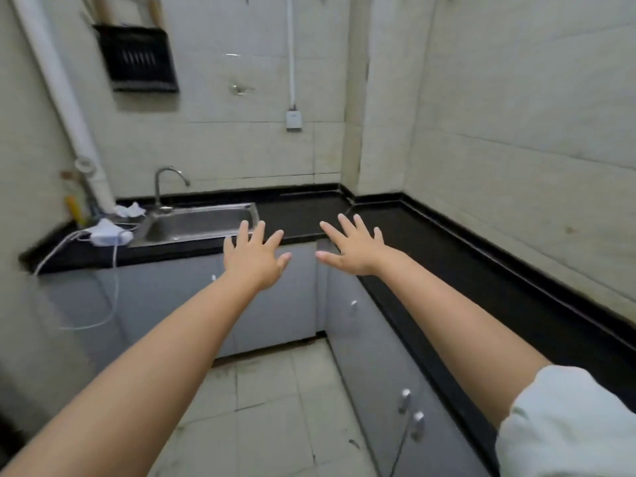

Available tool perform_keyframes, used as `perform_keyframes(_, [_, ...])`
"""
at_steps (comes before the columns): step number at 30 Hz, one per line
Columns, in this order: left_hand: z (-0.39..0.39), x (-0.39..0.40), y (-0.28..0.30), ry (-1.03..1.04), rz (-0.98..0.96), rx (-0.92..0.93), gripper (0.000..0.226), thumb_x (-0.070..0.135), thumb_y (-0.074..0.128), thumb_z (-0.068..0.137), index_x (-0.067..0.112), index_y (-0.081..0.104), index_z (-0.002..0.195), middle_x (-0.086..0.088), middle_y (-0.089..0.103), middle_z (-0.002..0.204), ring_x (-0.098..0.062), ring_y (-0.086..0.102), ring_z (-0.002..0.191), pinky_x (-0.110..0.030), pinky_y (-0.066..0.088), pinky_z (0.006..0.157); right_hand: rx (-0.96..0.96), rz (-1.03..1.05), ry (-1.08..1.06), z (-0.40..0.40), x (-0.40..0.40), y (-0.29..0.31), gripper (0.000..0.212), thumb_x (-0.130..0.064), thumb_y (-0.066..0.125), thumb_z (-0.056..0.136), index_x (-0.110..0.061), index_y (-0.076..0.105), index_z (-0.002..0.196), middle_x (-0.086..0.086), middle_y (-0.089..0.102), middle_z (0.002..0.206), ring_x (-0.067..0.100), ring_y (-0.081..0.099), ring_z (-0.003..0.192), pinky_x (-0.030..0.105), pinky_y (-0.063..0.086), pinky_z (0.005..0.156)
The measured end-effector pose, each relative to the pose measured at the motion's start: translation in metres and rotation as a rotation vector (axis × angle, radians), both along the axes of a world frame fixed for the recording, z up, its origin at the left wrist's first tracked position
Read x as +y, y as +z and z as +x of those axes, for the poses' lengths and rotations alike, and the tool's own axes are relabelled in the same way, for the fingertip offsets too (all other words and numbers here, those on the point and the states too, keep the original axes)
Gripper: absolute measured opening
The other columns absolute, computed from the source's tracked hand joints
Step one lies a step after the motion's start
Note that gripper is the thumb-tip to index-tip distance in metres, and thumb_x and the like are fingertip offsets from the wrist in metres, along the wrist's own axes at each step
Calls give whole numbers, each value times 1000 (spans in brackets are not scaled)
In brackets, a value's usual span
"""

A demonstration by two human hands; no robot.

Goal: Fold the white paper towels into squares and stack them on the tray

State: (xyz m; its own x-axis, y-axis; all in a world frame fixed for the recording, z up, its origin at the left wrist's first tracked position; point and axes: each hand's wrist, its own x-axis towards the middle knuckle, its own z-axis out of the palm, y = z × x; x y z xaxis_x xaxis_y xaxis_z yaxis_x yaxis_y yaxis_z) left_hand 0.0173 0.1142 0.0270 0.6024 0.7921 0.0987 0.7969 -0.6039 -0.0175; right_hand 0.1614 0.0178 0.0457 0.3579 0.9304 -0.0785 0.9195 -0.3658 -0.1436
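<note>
Cable [113, 290] hangs off the black worktop [430, 242] left of the sink [196, 223], below a white device [108, 232]. Crumpled white paper [130, 210] lies behind it, by the sink's back-left corner near the tap [165, 184]. Left hand [254, 258], in the air before the sink's right end, has fingers spread wide, holding nothing. Right hand [354, 247], further right of the sink, is likewise spread and empty.

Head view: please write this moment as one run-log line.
left hand: open, holds nothing | right hand: open, holds nothing | tray: not seen | black counter
</note>
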Motion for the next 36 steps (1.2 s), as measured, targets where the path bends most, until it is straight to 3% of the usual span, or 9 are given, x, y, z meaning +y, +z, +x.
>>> perform_keyframes(12, [-65,308,4,375,19,-24,57,49,27,97,27,16,148,-4,6,159,-28,-1,146,-45,10,118,35,16,417,-36,378,2,65,-54,29,94,-31,0,147,4,-10,158,27,-14,145,53,-1,116])
perform_keyframes(22, [-147,526,-56,615,-87,-34,54,46,29,98,27,19,147,-2,7,158,-26,1,146,-44,11,117,56,-125,602,-102,632,-54,64,-51,30,95,-31,-1,147,3,-10,158,26,-14,145,52,0,116])
perform_keyframes(27, [-185,647,-90,664,-202,-22,55,45,29,98,26,15,148,-1,6,159,-26,-1,147,-44,9,118,-40,-186,662,-141,776,-80,67,-51,34,94,-29,0,148,4,-7,158,28,-8,146,55,3,115])
perform_keyframes(31, [-204,723,-112,674,-274,-9,54,43,29,99,26,16,148,-2,8,159,-26,0,147,-45,8,118,-27,-244,705,-168,864,-101,66,-48,34,95,-23,6,148,6,7,158,27,2,146,52,11,116])
perform_keyframes(36, [-221,786,-144,699,-322,1,53,41,31,99,24,18,148,-3,10,158,-26,3,147,-45,11,118,87,-315,760,-199,946,-151,53,-38,39,96,-5,38,137,15,41,144,29,39,132,36,34,106])
